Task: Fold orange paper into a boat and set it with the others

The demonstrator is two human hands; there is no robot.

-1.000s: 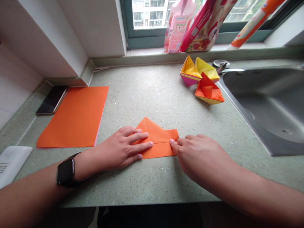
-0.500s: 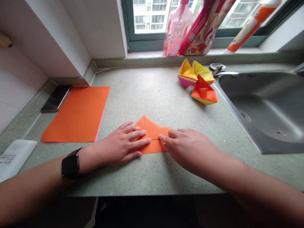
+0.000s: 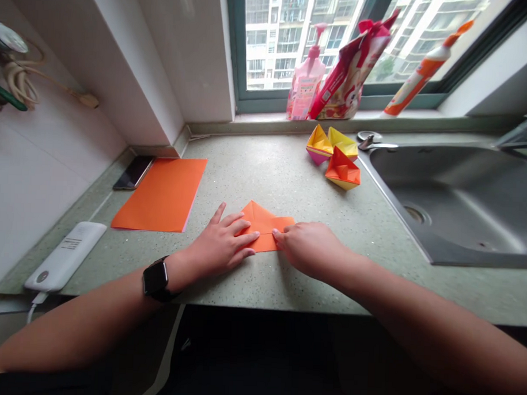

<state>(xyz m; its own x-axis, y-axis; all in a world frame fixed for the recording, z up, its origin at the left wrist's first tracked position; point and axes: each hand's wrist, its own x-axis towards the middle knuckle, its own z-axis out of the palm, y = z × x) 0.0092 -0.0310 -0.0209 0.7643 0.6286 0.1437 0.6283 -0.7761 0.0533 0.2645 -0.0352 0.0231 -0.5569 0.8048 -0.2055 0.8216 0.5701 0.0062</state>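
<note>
Folded orange paper (image 3: pixel 266 223) on bench (image 3: pixel 264 169): left hand (image 3: pixel 221 246) pressing flat, grip wide; right hand (image 3: pixel 308 248) at its edge, grip state cannot be told.

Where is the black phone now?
Head view, left: the black phone lies on the countertop by the wall, beside the far corner of the orange sheet.

We see a plain orange folded paper (image 3: pixel 265 223) on a grey-green countertop (image 3: pixel 282 169) flecked with pale speckles. The flat sheet (image 3: pixel 162 194) is the same orange, with a pink edge showing beneath. The first paper boat (image 3: pixel 318 146) is yellow over pink, the second boat (image 3: pixel 343 141) yellow, the third boat (image 3: pixel 342 171) orange over yellow. The watch (image 3: pixel 156 278) is black, the power bank (image 3: pixel 66 262) white, the pump bottle (image 3: pixel 305 86) pink.
</note>
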